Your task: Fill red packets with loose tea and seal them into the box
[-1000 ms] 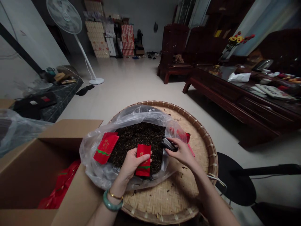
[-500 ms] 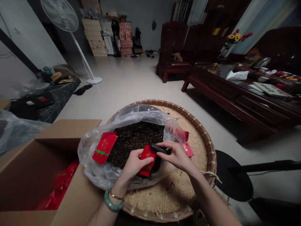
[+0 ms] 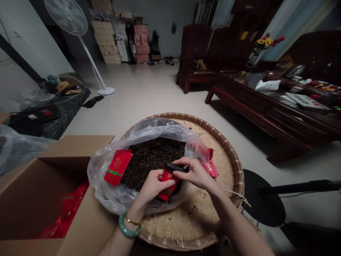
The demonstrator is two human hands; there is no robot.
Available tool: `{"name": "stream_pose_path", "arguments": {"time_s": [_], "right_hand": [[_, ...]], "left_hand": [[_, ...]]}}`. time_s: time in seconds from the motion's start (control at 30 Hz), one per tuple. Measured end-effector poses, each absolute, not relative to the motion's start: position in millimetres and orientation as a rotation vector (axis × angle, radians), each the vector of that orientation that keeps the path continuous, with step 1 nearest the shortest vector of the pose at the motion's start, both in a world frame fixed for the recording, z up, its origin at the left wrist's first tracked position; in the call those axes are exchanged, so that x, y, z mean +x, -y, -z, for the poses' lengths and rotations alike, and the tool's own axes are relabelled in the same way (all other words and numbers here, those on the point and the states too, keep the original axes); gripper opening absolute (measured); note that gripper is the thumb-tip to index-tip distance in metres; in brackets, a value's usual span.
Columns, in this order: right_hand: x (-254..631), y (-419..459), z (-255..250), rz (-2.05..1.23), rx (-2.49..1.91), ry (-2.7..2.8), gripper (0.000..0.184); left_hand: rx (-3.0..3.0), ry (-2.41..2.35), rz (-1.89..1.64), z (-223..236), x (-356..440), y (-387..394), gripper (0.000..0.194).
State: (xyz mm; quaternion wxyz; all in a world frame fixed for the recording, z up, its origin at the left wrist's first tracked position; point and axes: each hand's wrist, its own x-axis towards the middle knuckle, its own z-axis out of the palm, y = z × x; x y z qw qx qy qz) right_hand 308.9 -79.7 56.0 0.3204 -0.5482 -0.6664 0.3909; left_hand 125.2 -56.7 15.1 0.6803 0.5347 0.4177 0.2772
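Brought left onto the packet [image 3: 167, 176] since earlier: stapler [image 3: 173, 167], pinched in nearly closed fingers of the right hand [image 3: 195, 173]. Clamped between thumb and fingers of the left hand [image 3: 152, 186]: packet, over leaves [image 3: 156, 153] in the bag [image 3: 103, 201], inside the near edge of the tray [image 3: 183, 227]. Might skew or drop from a loose left grip.

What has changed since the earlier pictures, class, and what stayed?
The right hand moved the black stapler leftward to the upper end of the red packet; the left hand tilted that packet's top rightward. Neither hand took or released anything. The stack of red packets and clear bag stayed put.
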Motion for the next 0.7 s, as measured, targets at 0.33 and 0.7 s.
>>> {"name": "stream_pose_path", "arguments": {"time_s": [0.33, 0.7], "right_hand": [[310.5, 76.7, -51.8, -0.983, -1.473, 1.668, 0.041], [306.4, 74.9, -54.0, -0.931, -1.448, 1.692, 0.028]], "left_hand": [[1.200, -0.926, -0.607, -13.0, 125.5, 54.5, 0.029], [1.213, -0.935, -0.604, -11.8, 125.0, 53.8, 0.027]]}}
